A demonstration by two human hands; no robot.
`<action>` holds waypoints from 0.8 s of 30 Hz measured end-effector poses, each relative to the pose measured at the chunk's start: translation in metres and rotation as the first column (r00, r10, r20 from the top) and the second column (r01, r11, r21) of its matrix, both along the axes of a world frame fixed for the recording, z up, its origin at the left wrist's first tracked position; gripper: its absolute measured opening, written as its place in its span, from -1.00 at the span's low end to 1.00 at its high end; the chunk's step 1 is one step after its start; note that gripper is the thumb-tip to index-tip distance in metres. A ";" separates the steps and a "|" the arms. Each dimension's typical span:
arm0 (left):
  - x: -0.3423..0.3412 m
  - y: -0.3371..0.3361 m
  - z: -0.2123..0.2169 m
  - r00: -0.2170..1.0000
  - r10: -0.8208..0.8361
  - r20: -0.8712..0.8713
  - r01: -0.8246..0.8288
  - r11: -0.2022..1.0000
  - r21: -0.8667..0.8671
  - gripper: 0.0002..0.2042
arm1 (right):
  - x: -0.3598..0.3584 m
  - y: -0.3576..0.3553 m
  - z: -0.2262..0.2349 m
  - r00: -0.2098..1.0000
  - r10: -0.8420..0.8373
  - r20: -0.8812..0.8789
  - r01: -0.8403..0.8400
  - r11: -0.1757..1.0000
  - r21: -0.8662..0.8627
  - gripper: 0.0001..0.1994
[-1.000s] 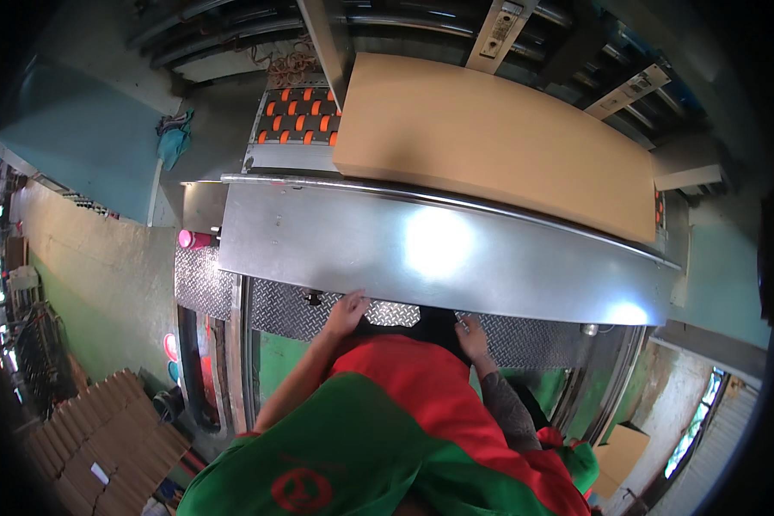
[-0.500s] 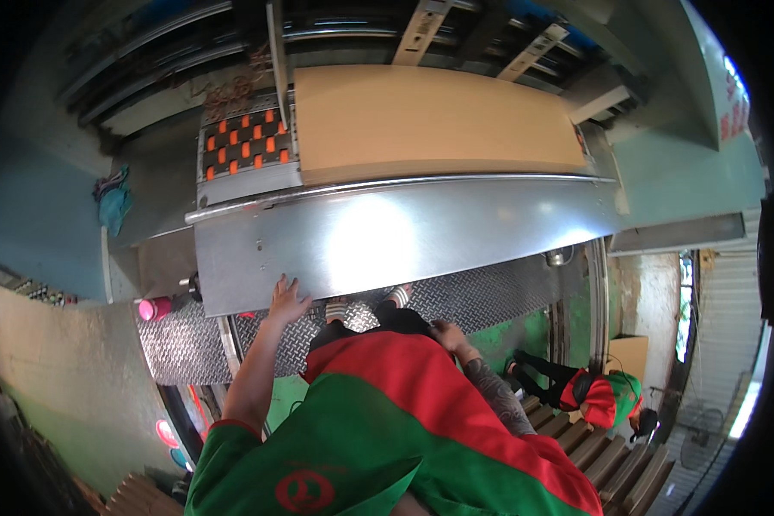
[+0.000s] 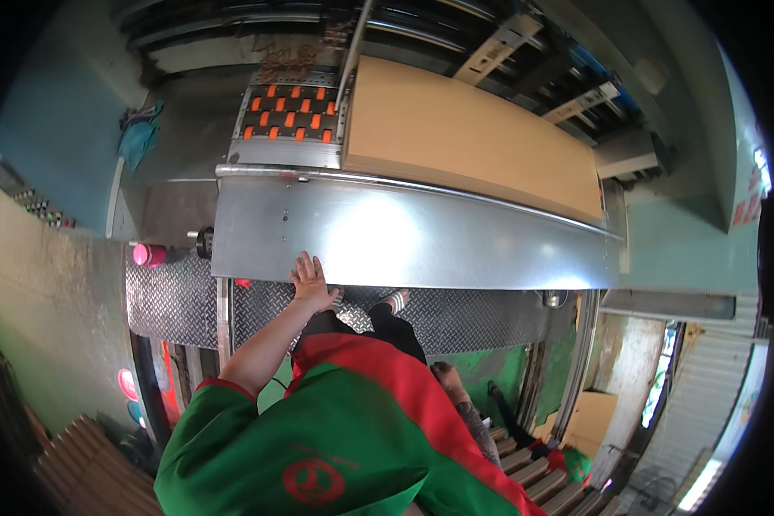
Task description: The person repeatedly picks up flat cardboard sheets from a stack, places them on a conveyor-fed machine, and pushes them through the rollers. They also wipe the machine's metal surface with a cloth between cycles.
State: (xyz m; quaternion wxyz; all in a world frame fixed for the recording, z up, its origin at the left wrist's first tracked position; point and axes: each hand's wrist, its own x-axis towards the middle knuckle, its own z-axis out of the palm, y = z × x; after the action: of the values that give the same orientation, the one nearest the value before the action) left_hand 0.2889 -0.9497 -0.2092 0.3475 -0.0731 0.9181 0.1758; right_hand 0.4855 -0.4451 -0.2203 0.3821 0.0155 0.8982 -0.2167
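My left hand (image 3: pixel 311 279) lies flat with its fingers spread on the near edge of a long shiny metal plate (image 3: pixel 456 245). Beyond the plate, a large brown cardboard sheet (image 3: pixel 464 142) lies flat on the machine. Left of the sheet is a bed of orange wheels (image 3: pixel 291 112). My right hand (image 3: pixel 445 376) hangs low beside my hip, away from the plate; its fingers are too small and shaded to read. My sandalled feet (image 3: pixel 393 301) stand on a tread-plate platform (image 3: pixel 176 297).
A pink cup (image 3: pixel 149 254) stands at the plate's left end. A blue cloth (image 3: pixel 142 138) hangs on the wall at the left. Stacked cardboard (image 3: pixel 77 456) lies at the lower left, a slatted pallet (image 3: pixel 533 477) at the lower right.
My right hand has come off the metal plate's edge and dropped to my side. My left hand stays on the edge. My head has turned, shifting the whole view.
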 end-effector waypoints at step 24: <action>0.013 -0.030 -0.011 0.972 0.127 -0.197 -0.085 0.974 0.209 -0.01 | -0.131 -0.094 0.054 0.996 0.087 0.004 -0.087 0.996 -0.014 -0.44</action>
State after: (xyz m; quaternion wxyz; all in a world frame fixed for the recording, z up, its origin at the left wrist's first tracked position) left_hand 0.3022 -0.9797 -0.2205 0.2446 -0.0682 0.9221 0.2920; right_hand 0.3541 -0.5395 -0.1658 0.3935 -0.0259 0.8956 -0.2060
